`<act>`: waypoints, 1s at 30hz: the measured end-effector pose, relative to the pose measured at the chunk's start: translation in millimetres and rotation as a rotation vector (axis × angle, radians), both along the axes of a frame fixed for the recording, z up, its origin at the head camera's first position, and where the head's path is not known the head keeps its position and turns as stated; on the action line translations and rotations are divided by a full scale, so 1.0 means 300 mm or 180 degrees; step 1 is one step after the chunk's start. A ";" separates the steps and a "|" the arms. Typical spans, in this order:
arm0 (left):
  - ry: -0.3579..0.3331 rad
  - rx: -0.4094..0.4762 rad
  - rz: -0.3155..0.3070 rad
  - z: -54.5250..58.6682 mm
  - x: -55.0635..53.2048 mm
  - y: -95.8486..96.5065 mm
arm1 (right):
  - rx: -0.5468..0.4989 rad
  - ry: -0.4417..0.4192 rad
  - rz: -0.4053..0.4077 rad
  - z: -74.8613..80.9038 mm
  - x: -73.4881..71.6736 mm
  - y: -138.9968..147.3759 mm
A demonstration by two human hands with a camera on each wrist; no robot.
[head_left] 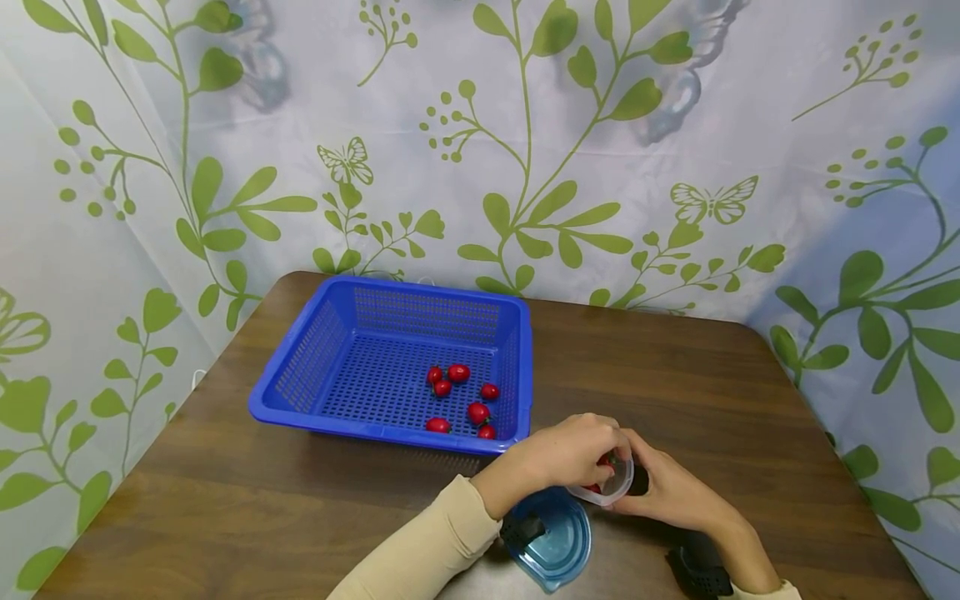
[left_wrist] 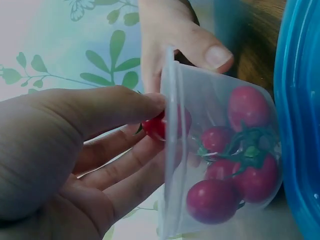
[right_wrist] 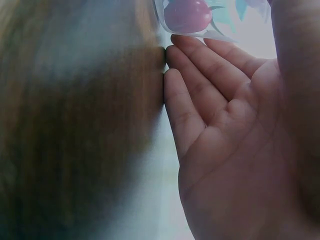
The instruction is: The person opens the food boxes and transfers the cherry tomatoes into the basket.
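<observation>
At the mouth of a clear plastic container (left_wrist: 202, 87), my left hand (head_left: 566, 454) pinches a red cherry tomato (left_wrist: 154, 128) between thumb and fingers. Several more cherry tomatoes (left_wrist: 212, 201), some with a green stem, show through the container's wall. My right hand (head_left: 667, 492) holds the container from its right side, thumb along the outside. In the right wrist view, the fingers (right_wrist: 192, 85) touch the container below a tomato (right_wrist: 188, 15). A translucent blue lid (head_left: 561, 537) lies on the table just below the left hand.
A blue perforated basket (head_left: 300, 421) stands left of the hands, with several cherry tomatoes (head_left: 478, 412) scattered in its right part. Both rest on a brown wooden table (head_left: 202, 492). A leaf-patterned curtain (head_left: 480, 167) hangs behind the table and along its sides.
</observation>
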State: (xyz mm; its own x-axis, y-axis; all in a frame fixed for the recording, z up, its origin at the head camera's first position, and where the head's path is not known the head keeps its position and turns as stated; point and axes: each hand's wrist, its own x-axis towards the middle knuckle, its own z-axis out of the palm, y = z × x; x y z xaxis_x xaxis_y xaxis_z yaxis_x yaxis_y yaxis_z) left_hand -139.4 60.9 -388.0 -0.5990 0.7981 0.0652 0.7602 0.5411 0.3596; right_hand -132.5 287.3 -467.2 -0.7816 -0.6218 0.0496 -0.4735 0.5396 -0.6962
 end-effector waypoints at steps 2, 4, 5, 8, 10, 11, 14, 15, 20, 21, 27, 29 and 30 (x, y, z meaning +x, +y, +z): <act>-0.0051 0.0029 0.0014 0.008 0.001 -0.004 | 0.0031 0.0025 -0.0019 0.002 -0.001 0.001; -0.0083 0.0053 0.0025 0.016 0.001 -0.009 | 0.0048 0.0025 -0.0041 0.004 -0.001 0.000; -0.0084 0.0059 0.0027 0.020 -0.001 -0.011 | 0.0060 0.0042 -0.0043 0.004 -0.002 0.000; -0.0112 0.0108 0.0047 0.030 -0.003 -0.023 | 0.0067 0.0029 -0.0057 0.005 -0.002 -0.003; -0.0126 0.0147 0.0054 0.036 -0.006 -0.031 | 0.0070 0.0022 -0.0058 0.005 -0.002 -0.004; -0.0138 0.0167 0.0056 0.040 -0.008 -0.036 | 0.0071 0.0010 -0.0057 0.005 -0.002 -0.004; -0.0187 0.0196 0.0073 0.051 -0.010 -0.047 | 0.0075 -0.0039 -0.0070 0.005 0.000 -0.005; -0.0187 0.0200 0.0079 0.055 -0.011 -0.049 | 0.0082 -0.0039 -0.0077 0.006 0.001 -0.006; -0.0195 0.0242 0.0127 0.069 -0.018 -0.060 | 0.0091 -0.0027 -0.0098 0.006 0.001 -0.007; -0.0203 0.0262 0.0135 0.071 -0.019 -0.062 | 0.0085 -0.0029 -0.0098 0.006 0.000 -0.007; -0.0234 0.0359 0.0201 0.082 -0.023 -0.080 | 0.0041 -0.0101 -0.0072 0.005 -0.003 -0.006; -0.0254 0.0379 0.0230 0.088 -0.025 -0.088 | 0.0035 -0.0116 -0.0062 0.005 -0.003 -0.006; -0.0257 0.0390 0.0241 0.092 -0.026 -0.092 | 0.0027 -0.0123 -0.0062 0.005 -0.003 -0.007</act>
State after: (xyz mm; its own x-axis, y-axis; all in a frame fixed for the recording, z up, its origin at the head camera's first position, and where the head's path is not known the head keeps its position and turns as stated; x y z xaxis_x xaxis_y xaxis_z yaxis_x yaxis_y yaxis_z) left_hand -147.1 33.3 -360.5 -0.6643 0.7395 0.1084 0.6848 0.5441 0.4847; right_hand -133.5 285.3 -465.7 -0.7949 -0.6066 0.0139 -0.4356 0.5546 -0.7089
